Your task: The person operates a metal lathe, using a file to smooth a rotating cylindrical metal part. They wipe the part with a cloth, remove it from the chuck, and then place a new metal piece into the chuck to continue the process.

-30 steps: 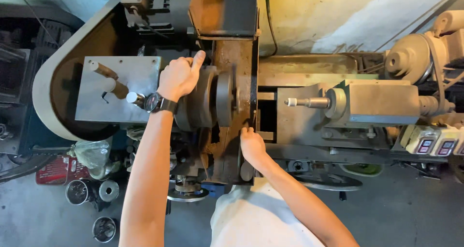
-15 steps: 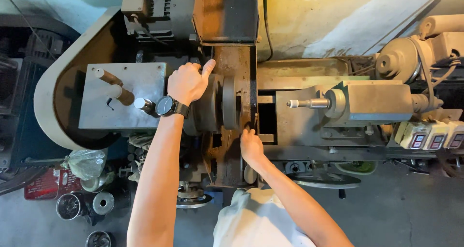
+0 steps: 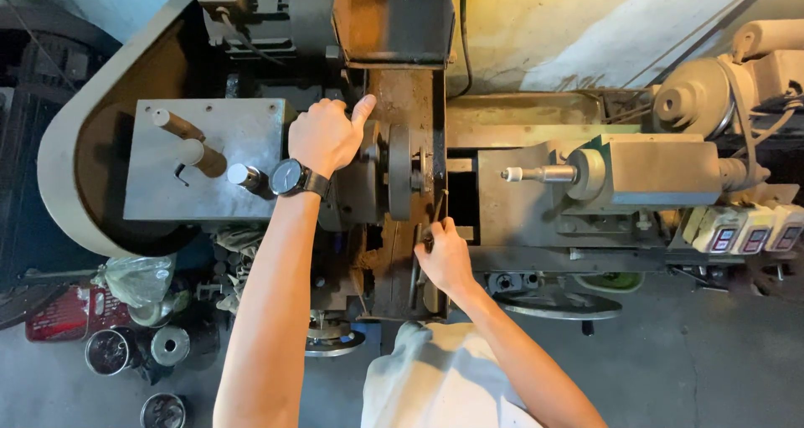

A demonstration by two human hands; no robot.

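Observation:
I look down on an old metal lathe. My left hand [image 3: 325, 135], with a dark wristwatch [image 3: 293, 177] on the wrist, rests on the round chuck [image 3: 402, 172], thumb pointing up against the rusty carriage [image 3: 406, 252]. My right hand [image 3: 444, 256] is curled around a thin dark tool or lever [image 3: 429, 235] just below the chuck's front face. To the right lies the grey tailstock [image 3: 662, 172], its pointed spindle [image 3: 536, 174] aimed at the chuck with a gap between them.
The grey headstock cover [image 3: 205, 164] with short handles sits left of my hand. Metal cans [image 3: 109, 351] and a red crate [image 3: 54, 315] stand on the floor at lower left. Small counters [image 3: 749, 231] sit at right.
The view has shifted slightly. My left hand stays on the chuck and my right hand stays at the tool below it, with hardly any movement.

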